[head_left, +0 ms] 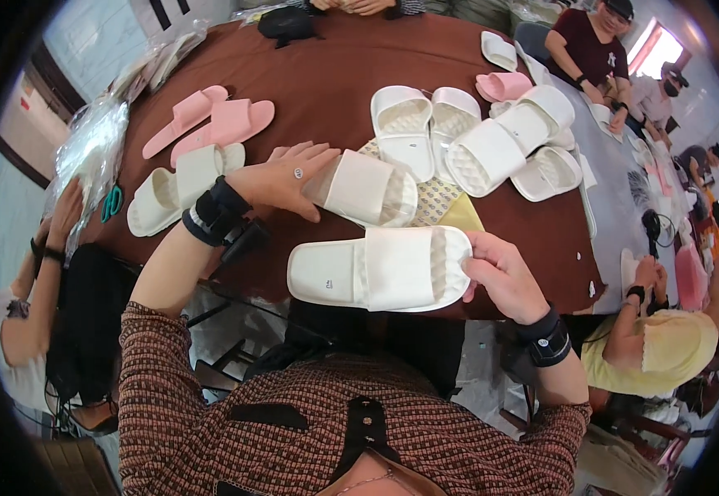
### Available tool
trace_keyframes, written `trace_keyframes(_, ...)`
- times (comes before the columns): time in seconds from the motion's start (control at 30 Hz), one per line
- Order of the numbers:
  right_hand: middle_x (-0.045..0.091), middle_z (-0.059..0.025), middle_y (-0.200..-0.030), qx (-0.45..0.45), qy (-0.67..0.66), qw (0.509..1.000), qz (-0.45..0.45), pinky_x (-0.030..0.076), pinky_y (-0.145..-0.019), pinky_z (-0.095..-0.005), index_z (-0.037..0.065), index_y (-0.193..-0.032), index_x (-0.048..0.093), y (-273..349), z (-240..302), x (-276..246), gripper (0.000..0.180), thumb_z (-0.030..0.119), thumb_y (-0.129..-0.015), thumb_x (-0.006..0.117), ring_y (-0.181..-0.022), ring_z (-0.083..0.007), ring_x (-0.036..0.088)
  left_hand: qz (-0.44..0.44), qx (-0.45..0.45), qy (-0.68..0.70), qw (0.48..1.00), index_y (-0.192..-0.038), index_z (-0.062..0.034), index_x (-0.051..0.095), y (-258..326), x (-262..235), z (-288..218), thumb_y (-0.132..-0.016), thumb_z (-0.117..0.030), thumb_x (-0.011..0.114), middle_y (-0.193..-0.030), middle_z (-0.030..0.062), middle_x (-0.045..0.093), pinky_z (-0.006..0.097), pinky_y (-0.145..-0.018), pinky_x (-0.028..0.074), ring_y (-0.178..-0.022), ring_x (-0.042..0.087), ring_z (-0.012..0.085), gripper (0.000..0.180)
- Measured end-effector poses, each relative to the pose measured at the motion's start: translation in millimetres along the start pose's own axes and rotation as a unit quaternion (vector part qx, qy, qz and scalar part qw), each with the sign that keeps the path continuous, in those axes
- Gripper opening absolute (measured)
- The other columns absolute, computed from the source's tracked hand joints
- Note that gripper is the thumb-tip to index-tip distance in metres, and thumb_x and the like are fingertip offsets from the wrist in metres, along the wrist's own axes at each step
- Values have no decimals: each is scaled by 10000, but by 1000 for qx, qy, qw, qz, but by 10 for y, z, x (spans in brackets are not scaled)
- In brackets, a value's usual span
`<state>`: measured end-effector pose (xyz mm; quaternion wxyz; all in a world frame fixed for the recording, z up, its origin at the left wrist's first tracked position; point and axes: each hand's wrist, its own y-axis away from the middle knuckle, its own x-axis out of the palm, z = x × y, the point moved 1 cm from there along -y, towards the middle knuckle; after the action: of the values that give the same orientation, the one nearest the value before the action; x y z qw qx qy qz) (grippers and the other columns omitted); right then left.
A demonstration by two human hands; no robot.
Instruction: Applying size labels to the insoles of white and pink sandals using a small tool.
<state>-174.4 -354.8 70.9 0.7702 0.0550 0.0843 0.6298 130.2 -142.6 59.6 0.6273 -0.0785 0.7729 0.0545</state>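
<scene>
Slippers covered most of the brown round table [318,91] where the person sat. Their right hand [500,277] pinched the toe end of a white slipper [376,269], holding it flat just above the near table edge, sole down. Their left hand [281,178] lay with fingers spread across a second white slipper [367,190], which rested on the table atop a patterned sheet [434,198] beside a yellow sheet [461,217].

By the look of it, the work was far from finished. More white slippers [479,136] sat loose and jumbled beyond the hands, another white pair [173,186] lay to the left, and pink slippers [210,124] lay farther left. Clear plastic bags [95,145] were heaped at the table's left rim, with teal scissors [112,202] nearby. I saw no slipper already bagged from where I stood. Other people worked around the same table and the next.
</scene>
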Motion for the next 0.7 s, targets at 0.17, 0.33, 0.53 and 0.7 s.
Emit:
trace_keyframes(0.17,647,-36,-897,5,1,1000,-19,509,-602,-224,-60,-1233,578,57,-13,-63,344,53,-918,495,-657,-74,587,-37,-8,13,999,-1416,-38,437,-61,20,7,-736,-387,762,-1301,187,562,462,-1053,353,-1235,508,358,831)
trace_keyframes(0.33,658,-30,-939,-16,27,999,-13,521,-608,-227,-44,-1265,570,-64,50,-133,365,70,-928,490,-721,-81,611,-152,-4,22,988,-1367,-25,498,259,59,-69,-864,-241,674,-1132,179,654,374,-920,478,-1050,625,320,575)
trace_keyframes(0.53,622,-4,-834,-91,99,991,-18,468,-584,-225,-36,-1198,631,-549,170,-180,372,83,-901,443,-672,-66,556,-127,-221,389,885,-1227,46,613,717,85,-197,-944,-160,612,-1057,90,704,290,-818,519,-933,649,140,350)
trace_keyframes(0.7,659,-77,-1145,-91,208,972,64,452,-944,-276,-39,-1309,573,-1018,425,-185,411,92,-937,460,-1073,-135,577,-233,-244,599,726,-1222,61,596,1051,41,-334,-990,-166,592,-1046,69,681,253,-793,530,-879,644,99,325)
